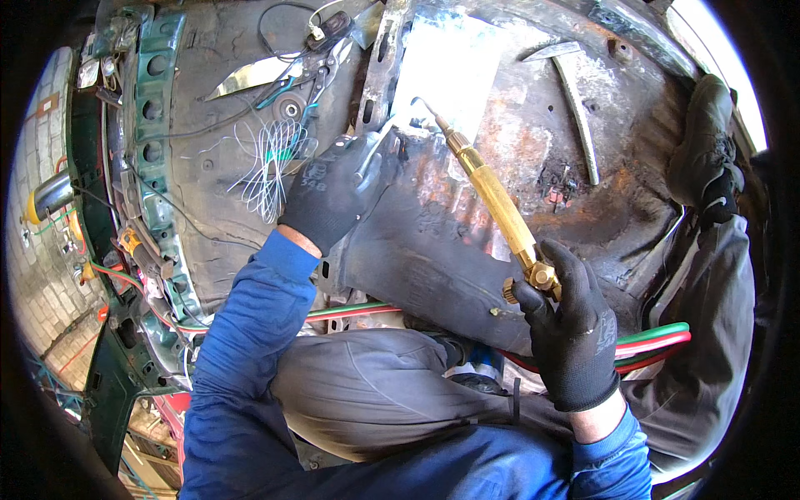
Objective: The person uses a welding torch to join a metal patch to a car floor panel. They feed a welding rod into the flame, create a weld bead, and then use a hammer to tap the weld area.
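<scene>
My right hand (575, 329), in a black glove, is closed around the valve end of a brass gas torch (500, 204). Its thin, bent tip points up and left to the lower edge of a bright metal sheet (446, 71). A small glow shows near that tip. My left hand (329, 196), also gloved in black, is closed on a slim pale metal tool (372, 158) whose kind I cannot make out. That tool's end reaches toward the sheet's lower left corner. Beside my left hand lies a loose coil of thin wire (271, 171).
A chipping hammer (575, 108) lies on the rusty floor panel at right. Snips (329, 75) and a grinding disc (289, 108) lie at upper left. Red and green hoses (654, 340) pass by my legs. A perforated green metal rail (154, 108) runs along the left.
</scene>
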Demonstrator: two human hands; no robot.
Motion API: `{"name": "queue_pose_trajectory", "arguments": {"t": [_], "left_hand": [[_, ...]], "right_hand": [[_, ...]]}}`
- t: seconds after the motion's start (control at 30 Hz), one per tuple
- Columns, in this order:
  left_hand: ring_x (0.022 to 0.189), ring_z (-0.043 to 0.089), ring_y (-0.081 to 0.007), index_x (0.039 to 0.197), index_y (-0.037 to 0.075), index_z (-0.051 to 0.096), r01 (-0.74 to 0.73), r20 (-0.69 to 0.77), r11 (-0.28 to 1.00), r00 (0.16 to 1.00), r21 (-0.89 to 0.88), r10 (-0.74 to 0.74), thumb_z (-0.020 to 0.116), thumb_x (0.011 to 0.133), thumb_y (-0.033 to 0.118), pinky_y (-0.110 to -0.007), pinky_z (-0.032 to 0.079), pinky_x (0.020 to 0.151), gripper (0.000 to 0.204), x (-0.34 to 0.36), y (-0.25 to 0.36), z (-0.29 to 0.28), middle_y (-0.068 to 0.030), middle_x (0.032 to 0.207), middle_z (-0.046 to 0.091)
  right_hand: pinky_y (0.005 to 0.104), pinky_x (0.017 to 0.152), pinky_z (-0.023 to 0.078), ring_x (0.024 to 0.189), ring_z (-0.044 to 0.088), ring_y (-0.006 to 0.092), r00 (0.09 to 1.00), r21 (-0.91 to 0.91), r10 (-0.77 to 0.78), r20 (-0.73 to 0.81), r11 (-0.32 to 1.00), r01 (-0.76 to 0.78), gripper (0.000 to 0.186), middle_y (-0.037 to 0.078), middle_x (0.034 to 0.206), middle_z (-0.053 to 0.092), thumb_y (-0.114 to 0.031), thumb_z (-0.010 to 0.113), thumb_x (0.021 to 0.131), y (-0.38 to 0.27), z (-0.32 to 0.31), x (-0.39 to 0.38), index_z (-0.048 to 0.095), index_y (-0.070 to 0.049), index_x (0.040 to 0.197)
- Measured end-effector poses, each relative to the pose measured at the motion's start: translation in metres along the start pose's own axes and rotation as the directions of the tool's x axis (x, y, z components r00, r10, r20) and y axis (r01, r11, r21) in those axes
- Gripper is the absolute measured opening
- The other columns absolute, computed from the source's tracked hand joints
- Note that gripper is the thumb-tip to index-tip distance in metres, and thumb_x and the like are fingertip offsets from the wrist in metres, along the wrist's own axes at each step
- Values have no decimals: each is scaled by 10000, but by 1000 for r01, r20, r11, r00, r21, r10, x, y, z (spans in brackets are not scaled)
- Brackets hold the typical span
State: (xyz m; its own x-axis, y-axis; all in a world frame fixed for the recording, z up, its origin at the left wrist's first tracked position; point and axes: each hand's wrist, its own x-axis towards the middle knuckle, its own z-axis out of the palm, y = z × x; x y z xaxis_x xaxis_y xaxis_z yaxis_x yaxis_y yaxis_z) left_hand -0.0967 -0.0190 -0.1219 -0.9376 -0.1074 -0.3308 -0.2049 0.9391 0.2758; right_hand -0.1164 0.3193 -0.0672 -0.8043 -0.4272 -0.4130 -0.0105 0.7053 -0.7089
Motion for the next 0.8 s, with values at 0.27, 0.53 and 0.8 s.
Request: {"name": "queue_pose_trajectory", "arguments": {"t": [0.27, 0.53, 0.8], "left_hand": [[1084, 721, -413, 1364, 32, 693, -6, -18, 1000, 1000, -14, 6, 703, 955, 141, -470, 563, 967, 423, -4, -12, 7, -247, 1212, 735], [1087, 725, -415, 1357, 34, 699, -30, -31, 999, 999, -20, 29, 706, 954, 142, -472, 565, 974, 418, -3, -3, 1, -248, 1225, 733], [1054, 729, -410, 1335, 35, 705, -20, -36, 1000, 999, -1, 20, 716, 959, 159, -472, 577, 937, 397, -4, -5, 3, -237, 1201, 737]], "right_hand": [[455, 843, 599, 1011, 744, 402, 996, -56, 42, 80, 998, -38, 487, 217, 1174, 718, -152, 815, 937, 2, 11, 5, 622, -34, 1368], [457, 814, 601, 997, 751, 393, 996, -82, 31, 89, 996, -23, 486, 212, 1159, 722, -171, 818, 937, 8, 26, 7, 626, -44, 1366], [463, 794, 599, 985, 745, 400, 995, -85, 29, 99, 996, -21, 475, 206, 1161, 720, -197, 802, 955, 9, 36, 9, 623, -51, 1370]]}}
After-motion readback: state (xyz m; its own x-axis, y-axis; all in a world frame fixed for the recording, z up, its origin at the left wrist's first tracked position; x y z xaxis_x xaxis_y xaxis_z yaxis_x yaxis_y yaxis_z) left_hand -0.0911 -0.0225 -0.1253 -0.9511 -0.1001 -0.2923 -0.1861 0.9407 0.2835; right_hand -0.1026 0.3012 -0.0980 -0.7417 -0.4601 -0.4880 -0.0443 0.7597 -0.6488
